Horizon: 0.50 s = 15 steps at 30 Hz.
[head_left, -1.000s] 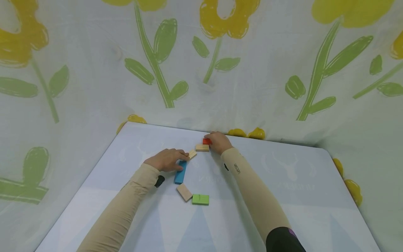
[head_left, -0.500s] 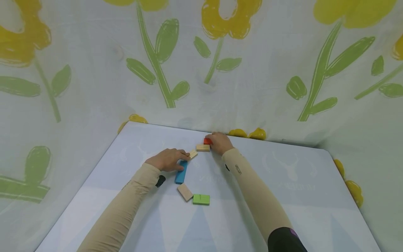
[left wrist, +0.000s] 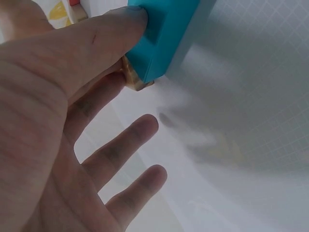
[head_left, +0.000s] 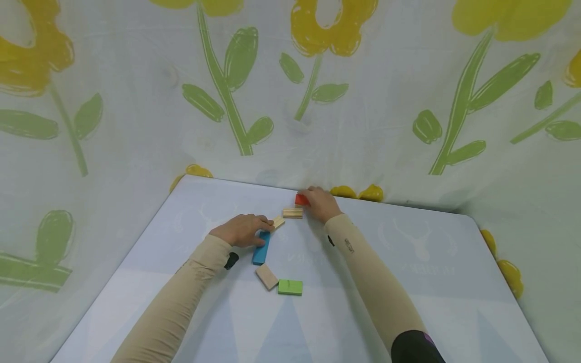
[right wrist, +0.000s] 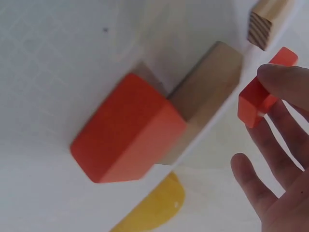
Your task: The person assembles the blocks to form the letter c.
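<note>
My right hand [head_left: 321, 204] pinches a small red block [right wrist: 256, 100] between thumb and fingers. In the right wrist view a second red block [right wrist: 128, 128] lies closer to the camera, against a plain wooden block [right wrist: 207, 87]; my hand hides it in the head view. Just in front of the right hand lies a grooved wooden block [head_left: 292, 213]. The thumb of my left hand [head_left: 240, 231] rests on a long blue block [head_left: 259, 256]. Its index finger touches a wooden block [head_left: 278, 222] at the blue one's far end, while the other fingers stay spread.
Closer to me, a beige block [head_left: 267, 277] lies at an angle beside a green block [head_left: 290, 287]. The blocks form a curved row on the white patterned table [head_left: 372, 302]. A flower-printed cloth [head_left: 363, 111] hangs behind the table's back edge.
My right hand has shifted slightly up and right in the head view with the red block, baring a bit of wood below it. The left hand stays put.
</note>
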Motion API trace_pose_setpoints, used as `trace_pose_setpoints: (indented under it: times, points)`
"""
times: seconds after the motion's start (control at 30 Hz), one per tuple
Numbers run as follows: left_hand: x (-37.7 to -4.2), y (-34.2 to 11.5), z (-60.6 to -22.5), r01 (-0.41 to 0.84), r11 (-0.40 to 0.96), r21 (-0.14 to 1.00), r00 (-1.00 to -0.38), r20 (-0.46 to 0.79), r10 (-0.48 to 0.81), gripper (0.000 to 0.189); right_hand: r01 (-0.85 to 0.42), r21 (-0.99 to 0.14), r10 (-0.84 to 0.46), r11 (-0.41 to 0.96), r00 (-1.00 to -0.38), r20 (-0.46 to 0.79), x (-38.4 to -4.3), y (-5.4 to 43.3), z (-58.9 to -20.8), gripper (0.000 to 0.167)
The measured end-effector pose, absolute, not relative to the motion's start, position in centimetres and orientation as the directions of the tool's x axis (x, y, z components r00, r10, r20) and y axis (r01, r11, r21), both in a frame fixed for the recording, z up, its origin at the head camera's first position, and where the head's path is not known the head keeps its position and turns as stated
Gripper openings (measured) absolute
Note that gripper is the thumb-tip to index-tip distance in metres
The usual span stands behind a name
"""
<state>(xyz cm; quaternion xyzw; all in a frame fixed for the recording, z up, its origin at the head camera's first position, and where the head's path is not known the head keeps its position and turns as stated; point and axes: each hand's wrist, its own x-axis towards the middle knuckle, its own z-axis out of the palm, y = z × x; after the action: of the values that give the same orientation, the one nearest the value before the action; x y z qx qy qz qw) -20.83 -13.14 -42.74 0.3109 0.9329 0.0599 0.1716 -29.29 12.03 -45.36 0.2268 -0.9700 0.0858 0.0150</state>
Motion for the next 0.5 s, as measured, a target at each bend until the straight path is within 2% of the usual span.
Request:
trace_pose_setpoints:
  times: [0.3, 0.5]
  points:
    - [-20.9, -13.0, -42.9, 0.546, 0.807, 0.225, -0.751, -0.297, 0.59, 0.048, -0.46, -0.218, -0.436, 0.861, -0.887, 0.15, -28.0, 12.3, -43.6, 0.043]
    - [-20.9, -13.0, -42.9, 0.551, 0.805, 0.219, -0.751, -0.292, 0.593, 0.048, -0.506, -0.276, -0.427, 0.817, -0.853, 0.3, -26.5, 13.2, -42.3, 0.045]
